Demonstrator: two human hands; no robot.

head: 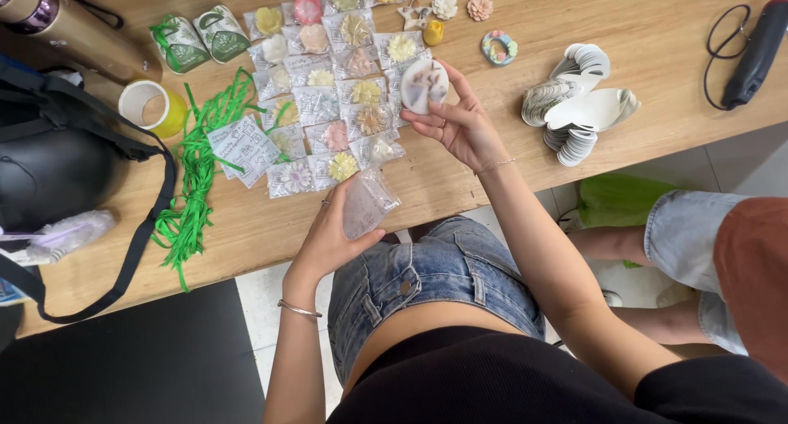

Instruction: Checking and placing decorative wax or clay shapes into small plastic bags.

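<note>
My right hand [460,124] holds up a white oval wax tablet [423,84] with small dried bits in it, above the wooden table [525,137]. My left hand [332,235] grips a small clear plastic bag [367,202] near the table's front edge. Just beyond both hands lie several flower-shaped pieces in clear bags [328,104], laid out in rows.
Green paper ribbon strands [193,178] and a tape roll [148,105] lie to the left, beside a black bag [57,169]. A pile of white oval cards [579,104] sits to the right, a black tool with a cord [755,50] beyond. Another person's legs [698,243] are at right.
</note>
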